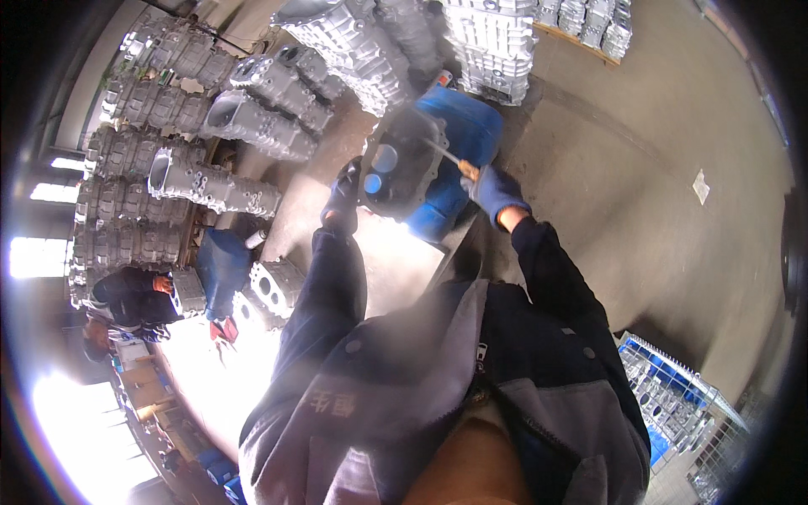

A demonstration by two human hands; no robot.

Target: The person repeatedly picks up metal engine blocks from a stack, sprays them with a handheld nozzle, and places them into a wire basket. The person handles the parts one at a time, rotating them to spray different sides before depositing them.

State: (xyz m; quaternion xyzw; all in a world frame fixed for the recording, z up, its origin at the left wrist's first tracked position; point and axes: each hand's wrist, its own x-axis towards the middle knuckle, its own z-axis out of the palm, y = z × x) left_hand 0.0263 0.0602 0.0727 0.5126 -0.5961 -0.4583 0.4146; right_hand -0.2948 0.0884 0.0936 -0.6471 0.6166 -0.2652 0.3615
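Observation:
A large metal gearbox housing (412, 139) with a bolt-hole rim rests on a blue plastic drum (471, 126). Blue shows through two round openings in it. My left hand (341, 192), in a dark glove, is at the housing's left edge; its fingers are partly hidden, so their grip cannot be made out. My right hand (497, 192), in a blue-grey glove, is closed around a wooden-handled tool (468, 168). Its thin metal shaft points up and left, and the tip is at the housing's right rim.
Stacked silver castings (488, 50) stand ahead, with more housings (215, 185) along the left. Another person (130, 295) works at the left beside a blue drum (223, 269). A wire cage (673, 404) with metal parts stands at lower right. White scrap (700, 187) lies on the floor.

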